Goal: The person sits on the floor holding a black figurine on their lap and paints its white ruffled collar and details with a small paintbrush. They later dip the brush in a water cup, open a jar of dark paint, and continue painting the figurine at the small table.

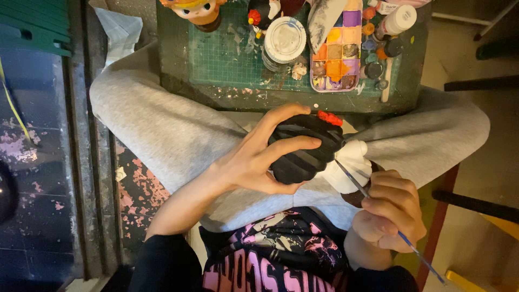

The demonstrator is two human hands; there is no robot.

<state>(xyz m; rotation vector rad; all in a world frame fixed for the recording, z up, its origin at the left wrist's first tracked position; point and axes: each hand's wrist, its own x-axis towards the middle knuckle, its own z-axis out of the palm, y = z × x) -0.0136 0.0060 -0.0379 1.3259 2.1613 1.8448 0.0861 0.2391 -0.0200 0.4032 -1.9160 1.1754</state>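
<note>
Two hands are working close to me, down over my lap. My right hand is pinching a thin paintbrush, with the fingers curled tight around its middle, and the long handle is sticking out behind, low and to the right. The brush tip is resting where the black part meets the white part of a small figure. My left hand is wrapping around the black ridged part of that figure, fingers spread wide over it and holding it firm above my grey trousers.

I think painting this edge well is calling for slow, short strokes. I am guessing the black paint could slip onto the white part, so the tip should be staying light. The left hand should be keeping the figure from turning, and its fingers should be staying off any wet spots; I cannot tell which spots are wet.

Farther off, on the green worktop, a paint tray with many colour wells is lying beside a round jar with a white lid. Small paint bottles are standing near the tray's far right side.
</note>
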